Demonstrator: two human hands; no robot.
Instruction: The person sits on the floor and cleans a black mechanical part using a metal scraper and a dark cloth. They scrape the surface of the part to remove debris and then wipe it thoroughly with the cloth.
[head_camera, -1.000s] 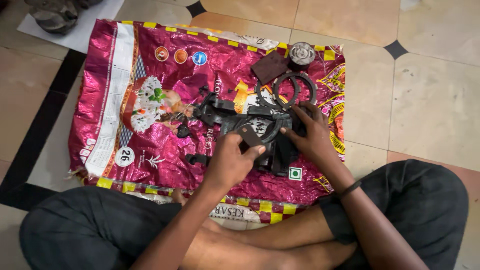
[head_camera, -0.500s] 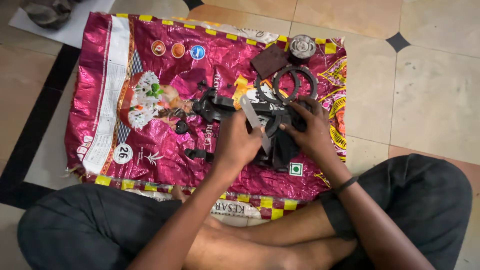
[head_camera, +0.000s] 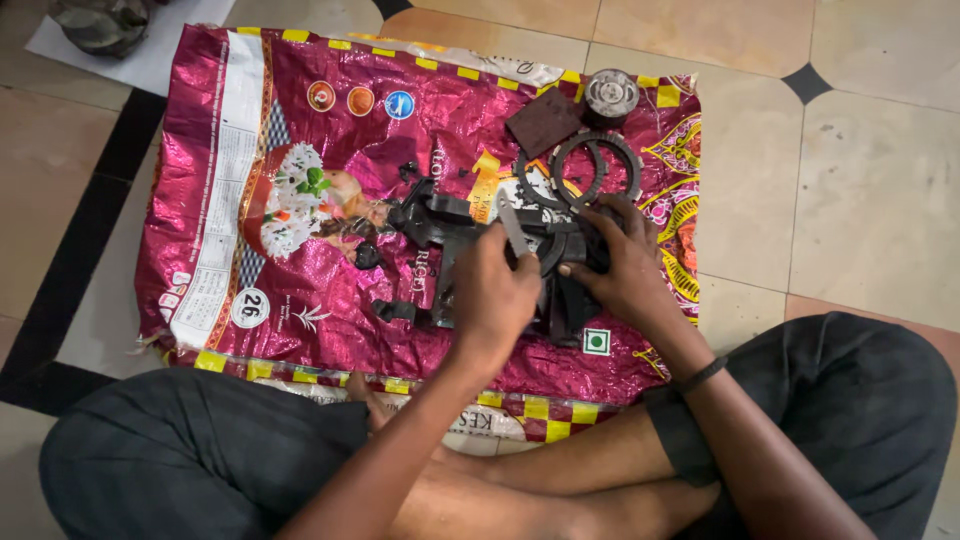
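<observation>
I sit cross-legged on the floor over a shiny pink printed sack (head_camera: 300, 130) spread flat. A black greasy machine part (head_camera: 440, 225) lies at its middle. My left hand (head_camera: 492, 300) is closed around a thin flat metal tool (head_camera: 513, 224) whose blade points up and away from me, over the part. My right hand (head_camera: 625, 265) grips the right side of the black part and steadies it. Two toothed metal rings (head_camera: 595, 170) lie just beyond my right hand.
A dark brown square pad (head_camera: 543, 121) and a round grey metal cylinder (head_camera: 610, 96) rest near the sack's far edge. Small black pieces (head_camera: 392, 310) lie left of the part. A white sheet with a dark bundle (head_camera: 100, 25) is at the top left, on the tiled floor.
My left hand has shifted right along the black part and turned the flat tool upright. My right hand stays on the part's right side.
</observation>
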